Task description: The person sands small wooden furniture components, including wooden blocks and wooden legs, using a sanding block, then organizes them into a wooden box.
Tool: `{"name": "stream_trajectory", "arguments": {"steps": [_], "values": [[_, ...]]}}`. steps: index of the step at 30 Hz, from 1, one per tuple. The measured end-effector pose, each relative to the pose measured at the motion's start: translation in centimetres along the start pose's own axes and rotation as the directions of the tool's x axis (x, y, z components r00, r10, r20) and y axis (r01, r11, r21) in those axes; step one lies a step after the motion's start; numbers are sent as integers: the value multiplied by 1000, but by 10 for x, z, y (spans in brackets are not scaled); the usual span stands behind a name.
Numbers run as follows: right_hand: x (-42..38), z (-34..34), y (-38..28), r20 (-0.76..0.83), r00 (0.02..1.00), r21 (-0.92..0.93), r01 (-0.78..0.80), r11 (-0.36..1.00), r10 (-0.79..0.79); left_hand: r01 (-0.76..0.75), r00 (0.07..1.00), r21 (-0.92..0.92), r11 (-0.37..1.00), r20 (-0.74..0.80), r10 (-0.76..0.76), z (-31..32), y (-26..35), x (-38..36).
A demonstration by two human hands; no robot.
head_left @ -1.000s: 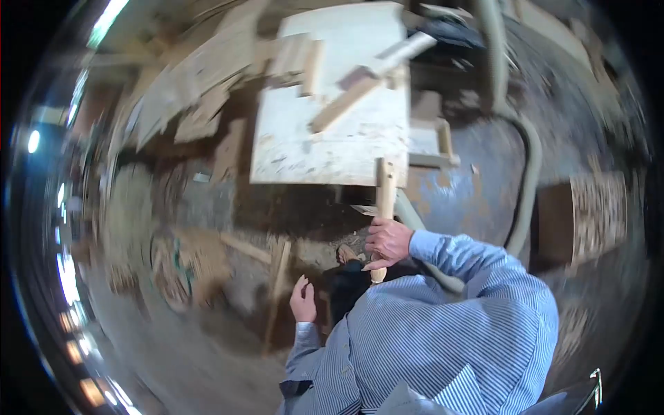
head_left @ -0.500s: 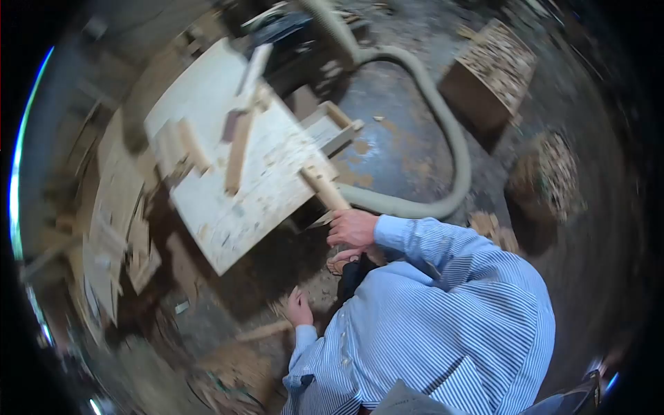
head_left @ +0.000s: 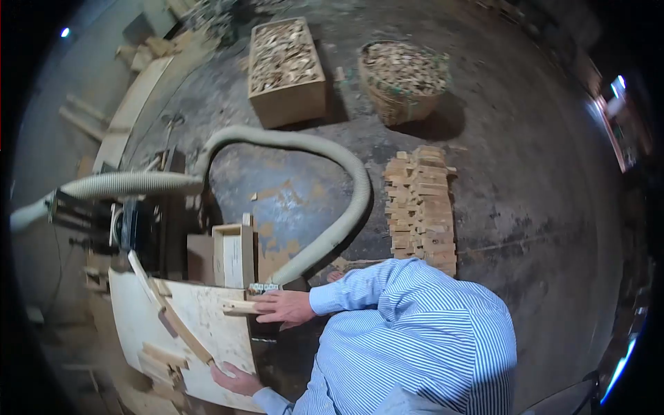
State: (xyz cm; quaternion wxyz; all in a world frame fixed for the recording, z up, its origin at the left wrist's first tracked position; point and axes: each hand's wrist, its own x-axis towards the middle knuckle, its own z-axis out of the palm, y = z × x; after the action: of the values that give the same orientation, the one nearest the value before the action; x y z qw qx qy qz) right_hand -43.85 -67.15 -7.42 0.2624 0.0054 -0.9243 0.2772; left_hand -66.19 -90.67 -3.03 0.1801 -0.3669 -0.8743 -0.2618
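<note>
At the near edge of a pale worktop [head_left: 225, 342], my right hand [head_left: 287, 308] is closed over the end of a short wooden block [head_left: 238, 306], whose other end lies on the board. My left hand [head_left: 236, 380] is open, palm partly turned up, with its fingertips right at the lower end of a long wooden strip [head_left: 185, 333]. That strip slants across the worktop. More short wooden pieces [head_left: 164, 356] lie together to the left of my left hand.
A thick ribbed hose [head_left: 356, 180] curves over the floor past an open wooden tray [head_left: 234, 252]. Stacked wood pieces [head_left: 422, 214] stand at the right. Farther off are a box of offcuts [head_left: 287, 104] and a basket of offcuts [head_left: 401, 104]. A dark machine [head_left: 138, 225] adjoins the worktop.
My view has swung to the right. My left hand has come up from beside my body to the strip on the worktop. The block remains in my right hand.
</note>
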Motion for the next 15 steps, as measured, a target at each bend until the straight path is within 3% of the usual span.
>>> {"name": "stream_trajectory", "arguments": {"steps": [1,2,4,5,9,12,15], "values": [[-8,-4,-10,-12,990,-66,-143,988,142,-33,999,-30,999,1,33,12,-6,14],[-15,-3,-19,-37,986,-92,-165,982,162,-41,999,-40,998,20,42,24,-14,27],[-22,-6,-43,30,879,-86,-473,877,476,-59,997,-69,996,42,62,42,-22,46],[-19,-15,-52,232,763,-124,-592,796,603,-93,988,-17,995,122,95,52,-22,54],[-24,15,-43,103,753,-180,-628,757,649,-127,951,-11,992,282,125,83,-22,61],[-22,10,-46,112,752,-164,-631,758,650,-48,955,-122,991,284,81,94,-13,46],[-21,12,-47,117,713,-116,-682,722,691,-111,942,-42,993,315,119,103,-15,41]]}}
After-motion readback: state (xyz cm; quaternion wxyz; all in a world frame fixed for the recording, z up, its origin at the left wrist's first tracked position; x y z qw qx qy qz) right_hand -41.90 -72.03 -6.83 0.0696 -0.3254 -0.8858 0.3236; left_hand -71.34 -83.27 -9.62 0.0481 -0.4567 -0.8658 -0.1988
